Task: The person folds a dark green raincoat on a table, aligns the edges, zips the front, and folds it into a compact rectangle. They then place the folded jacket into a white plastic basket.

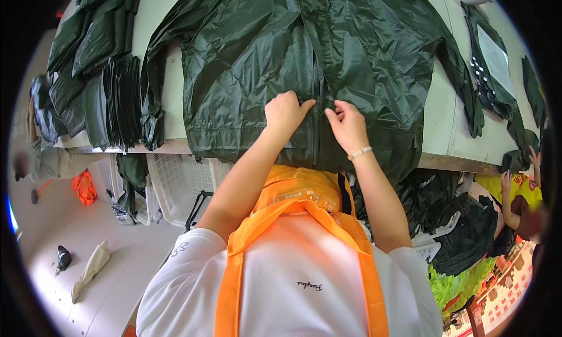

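A dark green, shiny rain jacket point(246, 68) lies spread front up on the table, its sleeves out to both sides and its hem toward me. Down its middle runs the front placket point(317, 129), parted a little above my hands. My left hand point(287, 112) is closed with curled fingers on the left front panel, thumb pointing at the placket. Just right of the placket, my right hand point(348, 125), a pale bracelet on its wrist, pinches the edge of the other front panel. The fingertips hide any small part between them.
Folded dark green garments point(108, 103) are stacked at the left on the pale table point(442, 123). White plastic baskets point(178, 182) stand below its edge. At the right lie a packed garment with a white sheet point(494, 56) and dark garments point(468, 237); another person's arm point(510, 199) reaches in there.
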The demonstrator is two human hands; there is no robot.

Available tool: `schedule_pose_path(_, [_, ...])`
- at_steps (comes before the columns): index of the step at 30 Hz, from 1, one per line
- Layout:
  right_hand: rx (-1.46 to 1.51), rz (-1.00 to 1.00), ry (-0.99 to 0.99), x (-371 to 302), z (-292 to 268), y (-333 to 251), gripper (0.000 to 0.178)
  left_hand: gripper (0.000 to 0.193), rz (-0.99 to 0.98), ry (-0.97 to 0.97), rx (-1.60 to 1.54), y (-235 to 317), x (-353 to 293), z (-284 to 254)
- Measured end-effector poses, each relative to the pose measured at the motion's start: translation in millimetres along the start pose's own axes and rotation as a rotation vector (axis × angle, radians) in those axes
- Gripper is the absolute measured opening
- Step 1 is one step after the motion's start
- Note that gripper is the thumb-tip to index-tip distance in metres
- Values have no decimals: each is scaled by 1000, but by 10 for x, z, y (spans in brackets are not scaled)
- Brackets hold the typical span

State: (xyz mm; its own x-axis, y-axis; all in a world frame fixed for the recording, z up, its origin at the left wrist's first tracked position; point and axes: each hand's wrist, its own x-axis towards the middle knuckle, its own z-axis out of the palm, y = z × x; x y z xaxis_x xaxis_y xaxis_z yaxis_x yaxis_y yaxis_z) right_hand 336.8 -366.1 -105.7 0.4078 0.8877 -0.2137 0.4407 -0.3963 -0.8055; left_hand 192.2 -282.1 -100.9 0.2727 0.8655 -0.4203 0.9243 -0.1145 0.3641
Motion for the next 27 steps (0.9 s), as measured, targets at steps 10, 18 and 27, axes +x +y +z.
schedule_pose_path(10, [-55,-198,104,-24,412,-150,9,39,86,-410,-894,-351,253,25])
schedule_pose_path(18, [-61,-192,-1,-60,360,-320,12,45,23,-276,-952,-272,181,139])
schedule_pose_path(27, [130,-92,-47,88,536,78,17,23,329,334,-609,-348,-159,286])
